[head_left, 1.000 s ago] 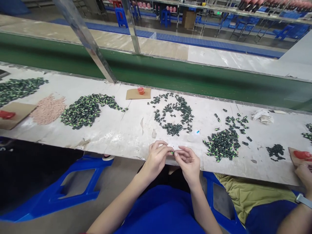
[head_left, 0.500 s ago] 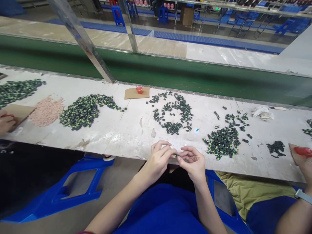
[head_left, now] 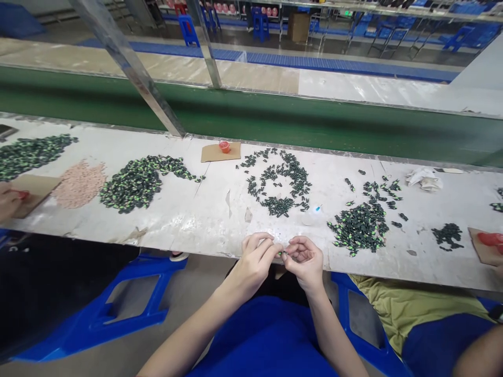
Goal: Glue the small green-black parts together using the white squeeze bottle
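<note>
Close together over the table's front edge, my left hand (head_left: 257, 259) and my right hand (head_left: 305, 262) meet at the fingertips. Between them is a small black-and-green piece (head_left: 282, 254), pinched by both hands and mostly covered by fingers. Straight ahead lies a loose ring of small dark pieces (head_left: 278, 206). To the right of my hands is a heap of black-and-green pieces (head_left: 359, 228). A larger black-and-green heap (head_left: 131, 183) sits to the left.
A red cup (head_left: 224, 147) stands on cardboard (head_left: 208, 153) at the back. Pale pink pieces (head_left: 78, 183) lie far left, near a co-worker's hand (head_left: 8, 201). Dark pieces (head_left: 447, 235) and a crumpled white cloth (head_left: 424, 179) are on the right. A metal post (head_left: 137, 78) slants down behind.
Both hands have shifted slightly, the right one a little to the left, still pinching the small piece. The co-workers' hands at either side have moved. The view has tilted slightly.
</note>
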Demonstrator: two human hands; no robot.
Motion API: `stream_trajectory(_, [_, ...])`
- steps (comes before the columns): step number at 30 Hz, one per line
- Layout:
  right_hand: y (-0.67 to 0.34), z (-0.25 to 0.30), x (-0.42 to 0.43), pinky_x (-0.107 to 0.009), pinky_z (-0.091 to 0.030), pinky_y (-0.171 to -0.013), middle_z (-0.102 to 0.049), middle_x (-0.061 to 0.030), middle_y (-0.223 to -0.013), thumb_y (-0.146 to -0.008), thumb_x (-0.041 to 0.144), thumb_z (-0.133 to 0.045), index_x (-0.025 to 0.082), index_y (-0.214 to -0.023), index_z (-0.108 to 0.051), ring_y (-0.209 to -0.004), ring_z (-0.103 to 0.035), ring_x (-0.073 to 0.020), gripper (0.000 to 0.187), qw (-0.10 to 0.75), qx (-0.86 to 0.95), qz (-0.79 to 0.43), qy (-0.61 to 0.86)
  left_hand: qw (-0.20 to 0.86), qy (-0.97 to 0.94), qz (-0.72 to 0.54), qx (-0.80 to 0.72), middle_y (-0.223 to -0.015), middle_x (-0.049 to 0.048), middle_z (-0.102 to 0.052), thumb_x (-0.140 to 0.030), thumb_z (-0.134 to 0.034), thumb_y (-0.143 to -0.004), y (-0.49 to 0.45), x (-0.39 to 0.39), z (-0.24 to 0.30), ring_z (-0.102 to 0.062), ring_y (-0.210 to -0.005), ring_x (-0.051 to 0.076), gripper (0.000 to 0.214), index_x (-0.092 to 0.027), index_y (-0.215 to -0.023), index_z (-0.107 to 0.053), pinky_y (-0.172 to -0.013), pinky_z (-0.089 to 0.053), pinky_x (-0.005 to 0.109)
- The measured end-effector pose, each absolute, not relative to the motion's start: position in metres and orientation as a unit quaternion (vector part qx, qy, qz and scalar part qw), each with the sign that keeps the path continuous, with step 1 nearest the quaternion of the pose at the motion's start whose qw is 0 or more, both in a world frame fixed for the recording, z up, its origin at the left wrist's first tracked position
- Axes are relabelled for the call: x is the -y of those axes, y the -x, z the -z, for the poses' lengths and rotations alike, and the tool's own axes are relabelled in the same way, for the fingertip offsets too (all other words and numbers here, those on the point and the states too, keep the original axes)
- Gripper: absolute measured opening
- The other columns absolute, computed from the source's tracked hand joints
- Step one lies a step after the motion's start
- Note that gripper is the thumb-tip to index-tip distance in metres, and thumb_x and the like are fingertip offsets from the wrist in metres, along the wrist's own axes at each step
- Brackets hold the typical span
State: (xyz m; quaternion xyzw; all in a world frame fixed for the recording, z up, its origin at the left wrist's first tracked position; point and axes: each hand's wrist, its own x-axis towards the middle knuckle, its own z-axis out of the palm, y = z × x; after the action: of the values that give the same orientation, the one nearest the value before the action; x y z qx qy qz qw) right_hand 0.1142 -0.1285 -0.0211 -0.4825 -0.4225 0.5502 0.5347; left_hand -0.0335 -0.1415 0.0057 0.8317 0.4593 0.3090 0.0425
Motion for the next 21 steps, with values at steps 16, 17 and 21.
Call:
stream_trajectory(16, [-0.126,0.013,0.129,-0.023,-0.056,-0.055,-0.064,0.0011,-0.064,-0.064,0.019,-0.068,0.020,-0.085,-0.064,-0.054,-0.063,-0.0119,0.022,0.491,0.515,-0.477,0.516,0.106,-0.845,-0.299,-0.430,-0.090,0.0053,-0.069,-0.001,-0.042,-0.087,0.033,0.129,0.003,-0.053,-0.107,0.025,0.026,-0.018,-0.100,-0.057,-0.083,-0.037,0.037])
stream_trajectory(17, [-0.126,0.012,0.129,-0.022,-0.055,-0.054,-0.063,0.0020,-0.062,-0.064,0.019,-0.067,0.020,-0.085,-0.064,-0.053,-0.062,-0.0114,0.021,0.487,0.524,-0.475,0.512,0.109,-0.846,-0.302,-0.425,-0.090,0.0052,-0.069,0.000,-0.041,-0.087,0.033,0.130,0.003,-0.053,-0.106,0.025,0.027,-0.018,-0.100,-0.057,-0.083,-0.038,0.036])
stream_trajectory(21, [-0.125,0.010,0.137,-0.021,-0.054,-0.053,-0.061,0.0039,-0.058,-0.064,0.016,-0.063,0.019,-0.084,-0.064,-0.049,-0.059,-0.0102,0.020,0.471,0.556,-0.460,0.507,0.112,-0.846,-0.324,-0.409,-0.089,0.0045,-0.069,0.001,-0.035,-0.088,0.032,0.134,0.005,-0.057,-0.100,0.022,0.032,-0.019,-0.102,-0.056,-0.084,-0.040,0.035])
